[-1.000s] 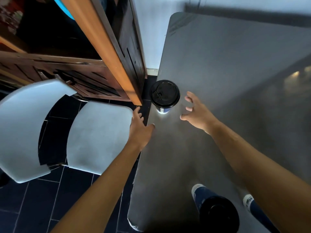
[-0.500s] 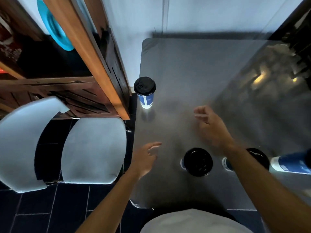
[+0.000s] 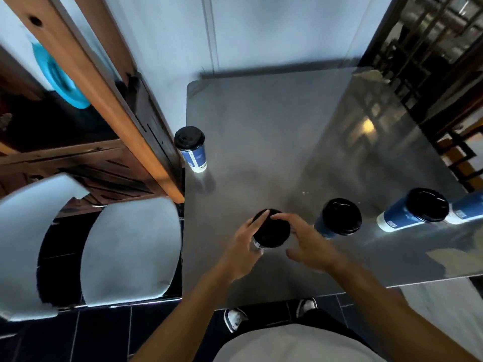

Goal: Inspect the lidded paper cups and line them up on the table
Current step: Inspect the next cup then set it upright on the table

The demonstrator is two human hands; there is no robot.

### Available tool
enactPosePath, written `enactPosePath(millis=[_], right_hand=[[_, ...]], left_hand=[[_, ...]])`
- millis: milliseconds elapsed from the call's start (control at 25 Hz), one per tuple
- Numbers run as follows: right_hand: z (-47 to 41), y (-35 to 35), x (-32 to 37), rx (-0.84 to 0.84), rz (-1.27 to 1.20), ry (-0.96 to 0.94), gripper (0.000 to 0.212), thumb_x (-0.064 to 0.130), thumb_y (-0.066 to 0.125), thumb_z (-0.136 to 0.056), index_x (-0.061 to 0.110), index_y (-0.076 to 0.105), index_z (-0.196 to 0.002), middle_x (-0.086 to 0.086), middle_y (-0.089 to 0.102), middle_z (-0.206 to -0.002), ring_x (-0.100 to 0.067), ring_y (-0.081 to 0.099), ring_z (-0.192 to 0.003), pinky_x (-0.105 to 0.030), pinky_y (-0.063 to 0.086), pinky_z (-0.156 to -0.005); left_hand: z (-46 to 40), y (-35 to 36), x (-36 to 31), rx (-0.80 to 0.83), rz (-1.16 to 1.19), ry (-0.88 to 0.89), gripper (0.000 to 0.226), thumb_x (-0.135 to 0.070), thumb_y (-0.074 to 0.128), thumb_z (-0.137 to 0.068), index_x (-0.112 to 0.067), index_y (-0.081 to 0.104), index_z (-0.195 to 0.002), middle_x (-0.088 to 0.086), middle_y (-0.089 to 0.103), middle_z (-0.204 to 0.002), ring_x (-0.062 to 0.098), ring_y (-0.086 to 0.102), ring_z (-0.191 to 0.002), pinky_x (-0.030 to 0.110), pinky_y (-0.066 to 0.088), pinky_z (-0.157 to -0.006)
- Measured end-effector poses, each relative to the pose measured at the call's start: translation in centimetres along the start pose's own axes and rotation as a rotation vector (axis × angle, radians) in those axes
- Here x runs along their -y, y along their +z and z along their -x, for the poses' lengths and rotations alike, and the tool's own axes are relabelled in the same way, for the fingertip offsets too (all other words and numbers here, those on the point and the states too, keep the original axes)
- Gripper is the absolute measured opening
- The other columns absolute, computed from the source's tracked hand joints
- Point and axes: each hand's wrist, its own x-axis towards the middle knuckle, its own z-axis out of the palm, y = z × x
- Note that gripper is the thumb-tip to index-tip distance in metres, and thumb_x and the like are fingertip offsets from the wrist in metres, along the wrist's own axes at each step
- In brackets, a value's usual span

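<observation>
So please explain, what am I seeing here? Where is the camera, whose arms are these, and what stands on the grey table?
The camera sits on a person's head and looks down, so the two bare arms are that person's own. No machine is involved. The left hand and the right hand close around the nearest cup, though blur hides how firm the grip is. On the grey table stand more lidded paper cups: the far cup at the left edge, the middle cup and the right cup.

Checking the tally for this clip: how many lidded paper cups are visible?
5. One at the table's left edge, one between both hands, one right of it, one farther right, one cut off at the frame's right edge.
</observation>
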Motion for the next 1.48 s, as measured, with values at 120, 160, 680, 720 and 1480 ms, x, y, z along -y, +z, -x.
enactPosePath(millis=[120, 160, 680, 720, 1480], right_hand=[[-0.4, 0.0, -0.5, -0.046, -0.077, -0.077, 0.078, 0.010, 0.070, -0.070, 0.049, 0.048, -0.133, 0.008, 0.058, -0.135, -0.011, 0.058, -0.127, -0.039, 0.052, -0.104], [-0.6, -0.2, -0.5, -0.056, -0.111, -0.085, 0.073, 0.010, 0.072, -0.071, 0.045, 0.052, -0.132, 0.008, 0.060, -0.133, -0.011, 0.060, -0.124, -0.038, 0.054, -0.101], [-2.0, -2.5, 2.9, 0.105, -0.805, 0.328, 0.038, 0.040, 0.061, -0.097, 0.014, 0.057, -0.124, -0.017, 0.067, -0.120, -0.032, 0.071, -0.095, -0.037, 0.060, -0.071], [-2.1, -2.4, 2.9, 0.085, -0.829, 0.357, 0.037, 0.039, 0.060, -0.098, 0.012, 0.058, -0.123, -0.017, 0.068, -0.119, -0.034, 0.071, -0.099, -0.040, 0.061, -0.073], [-1.1, -1.2, 2.1, -0.019, -0.755, 0.342, 0.042, 0.049, 0.065, -0.089, 0.019, 0.061, -0.117, -0.020, 0.072, -0.114, -0.039, 0.073, -0.098, -0.054, 0.058, -0.088]], left_hand=[[0.3, 0.8, -1.9, -0.111, 0.148, -0.082, 0.080, 0.005, 0.060, -0.080, -0.039, 0.046, -0.145, 0.008, 0.061, -0.136, 0.020, 0.063, -0.122, 0.037, 0.054, -0.103], [0.6, 0.9, -2.5, -0.140, 0.182, -0.102, 0.074, 0.001, 0.062, -0.080, -0.037, 0.047, -0.141, 0.006, 0.065, -0.128, 0.015, 0.067, -0.111, 0.031, 0.055, -0.095], [1.7, 1.2, -10.0, -0.207, 0.757, -0.373, 0.065, -0.038, 0.078, -0.085, -0.036, 0.046, -0.141, 0.017, 0.068, -0.129, 0.037, 0.073, -0.108, 0.051, 0.061, -0.088], [1.5, 1.5, -10.2, -0.222, 0.780, -0.384, 0.064, -0.037, 0.077, -0.084, -0.036, 0.046, -0.141, 0.019, 0.068, -0.128, 0.038, 0.074, -0.105, 0.052, 0.062, -0.085], [2.1, 2.5, -10.9, -0.238, 0.885, -0.474, 0.053, -0.023, 0.074, -0.091, -0.032, 0.052, -0.139, 0.021, 0.069, -0.126, 0.041, 0.073, -0.105, 0.052, 0.062, -0.082]])
